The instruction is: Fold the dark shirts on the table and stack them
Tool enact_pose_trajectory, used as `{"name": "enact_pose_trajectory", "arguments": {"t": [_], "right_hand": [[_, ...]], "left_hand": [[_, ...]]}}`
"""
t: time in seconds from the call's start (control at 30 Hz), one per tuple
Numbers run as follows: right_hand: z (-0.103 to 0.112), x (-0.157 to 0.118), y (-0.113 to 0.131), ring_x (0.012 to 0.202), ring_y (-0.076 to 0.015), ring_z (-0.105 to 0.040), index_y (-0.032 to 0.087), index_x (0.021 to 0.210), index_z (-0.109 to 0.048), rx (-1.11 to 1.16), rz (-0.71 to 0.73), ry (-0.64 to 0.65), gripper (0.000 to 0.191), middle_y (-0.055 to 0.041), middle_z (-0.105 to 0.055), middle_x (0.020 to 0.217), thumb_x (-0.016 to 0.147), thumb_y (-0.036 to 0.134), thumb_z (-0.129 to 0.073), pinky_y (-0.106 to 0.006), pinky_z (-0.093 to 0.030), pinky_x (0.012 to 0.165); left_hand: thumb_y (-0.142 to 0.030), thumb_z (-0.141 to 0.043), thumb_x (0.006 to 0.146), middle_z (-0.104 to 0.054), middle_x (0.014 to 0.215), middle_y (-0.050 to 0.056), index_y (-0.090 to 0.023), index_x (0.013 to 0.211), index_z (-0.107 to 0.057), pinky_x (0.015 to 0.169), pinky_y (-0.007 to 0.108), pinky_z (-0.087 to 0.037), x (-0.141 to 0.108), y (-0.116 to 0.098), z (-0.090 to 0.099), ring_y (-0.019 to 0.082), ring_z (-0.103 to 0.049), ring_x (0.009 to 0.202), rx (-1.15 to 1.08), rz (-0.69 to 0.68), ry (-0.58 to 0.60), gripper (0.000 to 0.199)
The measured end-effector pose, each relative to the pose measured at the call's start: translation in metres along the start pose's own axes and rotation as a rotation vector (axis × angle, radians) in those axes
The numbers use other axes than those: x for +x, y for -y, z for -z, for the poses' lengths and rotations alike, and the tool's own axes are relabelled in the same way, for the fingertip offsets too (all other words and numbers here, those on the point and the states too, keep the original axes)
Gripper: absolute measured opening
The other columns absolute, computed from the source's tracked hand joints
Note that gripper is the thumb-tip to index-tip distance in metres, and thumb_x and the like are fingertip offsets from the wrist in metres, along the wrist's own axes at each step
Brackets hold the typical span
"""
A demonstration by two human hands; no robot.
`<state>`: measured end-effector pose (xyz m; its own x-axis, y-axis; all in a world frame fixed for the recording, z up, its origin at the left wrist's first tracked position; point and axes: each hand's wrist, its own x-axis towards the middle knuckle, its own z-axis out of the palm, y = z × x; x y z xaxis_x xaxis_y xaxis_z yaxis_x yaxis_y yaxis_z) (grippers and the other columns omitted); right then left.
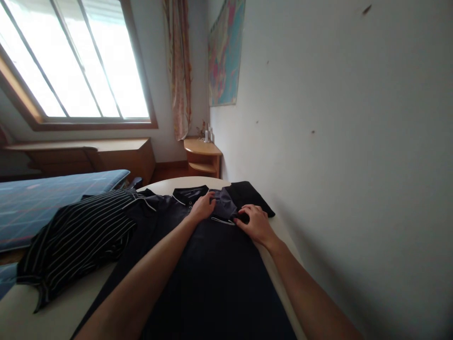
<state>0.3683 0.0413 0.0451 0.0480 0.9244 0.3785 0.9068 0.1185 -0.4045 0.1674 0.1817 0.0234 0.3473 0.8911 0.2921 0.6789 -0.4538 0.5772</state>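
Note:
A dark navy polo shirt lies spread out, its white-edged collar at the far end and its hem toward me. My left hand rests on the shirt just right of the buttons, fingers stretched forward over the shoulder. At the right, my right hand has thumb and fingers closed on the edge of the shirt's sleeve, which is turned inward over the chest with its white-trimmed cuff showing. The exact grip on the cloth is partly hidden.
A black-and-white striped garment lies left of the shirt. Beyond the sleeve sits a folded black cloth. The pale table stands along the white wall. A blue checked mattress is at the left, a corner shelf behind.

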Motion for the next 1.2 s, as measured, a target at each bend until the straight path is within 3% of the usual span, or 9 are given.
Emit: {"name": "enact_pose_trajectory", "arguments": {"t": [0.1,0.27,0.5,0.63,0.87,1.2], "right_hand": [[-0.005,0.0,-0.001,0.116,-0.0278,-0.052,0.023,0.105,-0.068,-0.029,0.02,0.013,0.031,-0.0079,-0.065,0.12,0.08,0.041,-0.071,-0.041,-0.037,0.094],[-0.011,0.002,0.002,0.111,-0.0248,-0.053,0.024,0.097,-0.068,-0.026,0.018,-0.003,0.013,-0.005,-0.068,0.109,0.083,0.024,-0.068,-0.037,-0.037,0.091],[-0.006,0.003,0.005,0.103,-0.0222,-0.057,0.025,0.093,-0.067,0.034,0.046,-0.03,0.013,-0.002,-0.071,0.097,0.089,0.016,-0.059,-0.034,-0.036,0.087],[-0.003,0.003,0.002,0.096,-0.0207,-0.06,0.025,0.1,-0.066,0.037,-0.003,-0.058,0.017,-0.0033,-0.07,0.094,0.09,0.016,-0.055,-0.032,-0.038,0.084],[0.003,0.002,-0.005,0.096,-0.0211,-0.06,0.029,0.105,-0.072,0.008,-0.023,-0.051,0.032,-0.002,-0.073,0.097,0.092,0.012,-0.049,-0.031,-0.042,0.083],[0.004,0.0,-0.008,0.099,-0.0215,-0.06,0.031,0.093,-0.078,-0.024,-0.043,0.016,0.031,-0.0002,-0.074,0.099,0.085,0.011,-0.057,-0.033,-0.043,0.083]], "left_hand": [[-0.025,-0.05,0.095,-0.071,0.119,0.008,-0.021,0.138,-0.053,0.096,0.033,-0.047,0.024,-0.001,-0.016,0.022,-0.066,0.109,-0.096,0.025,0.003,0.043],[-0.025,-0.043,0.099,-0.074,0.109,0.007,-0.019,0.135,-0.059,0.094,0.031,-0.049,0.054,-0.004,-0.036,0.02,-0.068,0.101,-0.244,0.008,0.0,0.04],[-0.019,-0.047,0.097,-0.075,0.11,0.009,-0.015,0.108,-0.074,0.1,0.031,-0.047,0.082,-0.008,-0.056,0.02,-0.067,0.108,-0.368,0.018,-0.034,0.029],[-0.01,-0.058,0.087,-0.076,0.098,0.008,-0.014,0.106,-0.074,0.093,0.031,-0.052,0.089,-0.006,-0.063,0.019,-0.07,0.095,-0.38,0.075,-0.046,0.025],[-0.008,-0.052,0.089,-0.075,0.107,0.007,-0.017,0.105,-0.074,0.094,0.033,-0.051,0.096,0.0,-0.064,0.019,-0.069,0.095,-0.372,0.142,-0.121,0.029],[-0.005,-0.057,0.084,-0.077,0.103,0.008,-0.014,0.116,-0.072,0.094,0.034,-0.054,0.091,-0.005,-0.068,0.02,-0.071,0.094,-0.413,0.091,-0.023,0.037]]}}
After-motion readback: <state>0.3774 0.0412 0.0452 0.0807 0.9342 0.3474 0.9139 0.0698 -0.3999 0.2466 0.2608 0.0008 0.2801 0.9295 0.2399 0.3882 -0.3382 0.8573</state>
